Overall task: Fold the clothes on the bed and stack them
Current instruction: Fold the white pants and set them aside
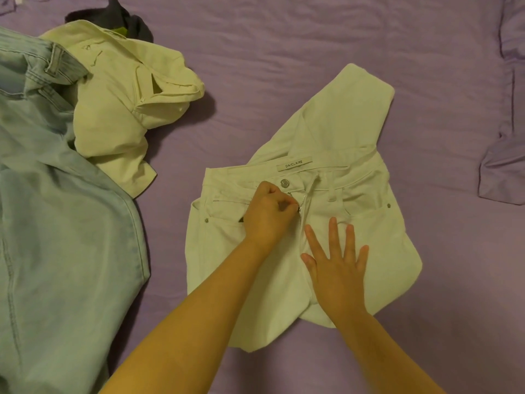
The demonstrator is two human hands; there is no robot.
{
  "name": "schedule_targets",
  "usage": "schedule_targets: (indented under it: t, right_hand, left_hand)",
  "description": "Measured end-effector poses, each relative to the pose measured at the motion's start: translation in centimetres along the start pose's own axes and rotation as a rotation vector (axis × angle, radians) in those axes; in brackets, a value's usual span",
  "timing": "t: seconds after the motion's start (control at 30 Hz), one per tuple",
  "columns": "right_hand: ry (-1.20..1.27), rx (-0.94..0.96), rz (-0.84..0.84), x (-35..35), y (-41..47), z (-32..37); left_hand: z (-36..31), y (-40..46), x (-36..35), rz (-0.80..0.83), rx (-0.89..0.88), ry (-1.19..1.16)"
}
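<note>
White jeans lie in the middle of the purple bed, front side up, waistband away from me, the legs folded back underneath. The fly is open below the metal button. My left hand pinches the zipper pull at the fly. My right hand presses flat, fingers spread, on the fabric just right of the zipper.
A crumpled cream garment lies at the upper left, overlapping light blue jeans that fill the left side. A dark garment peeks out behind the cream one. A purple pillow sits at the right edge.
</note>
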State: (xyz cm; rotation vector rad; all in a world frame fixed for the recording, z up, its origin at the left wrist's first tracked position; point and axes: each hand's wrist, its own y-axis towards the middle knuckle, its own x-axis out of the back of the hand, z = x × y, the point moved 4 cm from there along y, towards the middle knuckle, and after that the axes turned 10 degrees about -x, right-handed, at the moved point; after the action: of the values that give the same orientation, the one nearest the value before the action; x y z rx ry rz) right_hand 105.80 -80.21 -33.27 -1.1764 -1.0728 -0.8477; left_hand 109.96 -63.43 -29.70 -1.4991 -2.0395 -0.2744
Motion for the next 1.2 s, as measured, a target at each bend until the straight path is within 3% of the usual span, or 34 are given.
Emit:
schedule_targets:
  t: [0.47, 0.63, 0.8, 0.93, 1.07, 1.2]
  right_hand:
    - [-0.025, -0.001, 0.073, 0.2, 0.2, 0.2]
    - [-0.070, 0.121, 0.006, 2.2, 1.6, 0.8]
    - [-0.081, 0.262, -0.050, 4.2, 4.7, 2.1]
    - [-0.049, 0.263, -0.102, 5.9, 8.1, 2.5]
    - [-0.011, 0.277, -0.031, 7.8, 11.7, 3.4]
    - [0.186, 0.290, 0.028, 9.5, 13.1, 4.1]
  left_hand:
    - [0.4, 3.3, 0.6, 0.011, 0.051, 0.066]
    - [0.3, 3.6, 0.8, 0.082, -0.004, 0.148]
    - [0.2, 4.3, 1.6, 0.071, -0.136, 0.388]
    - [0.7, 5.3, 2.5, 0.132, -0.132, 0.500]
    - [0.8, 6.2, 2.7, 0.286, -0.104, 0.365]
    - [0.4, 6.0, 3.1, 0.353, -0.033, 0.199]
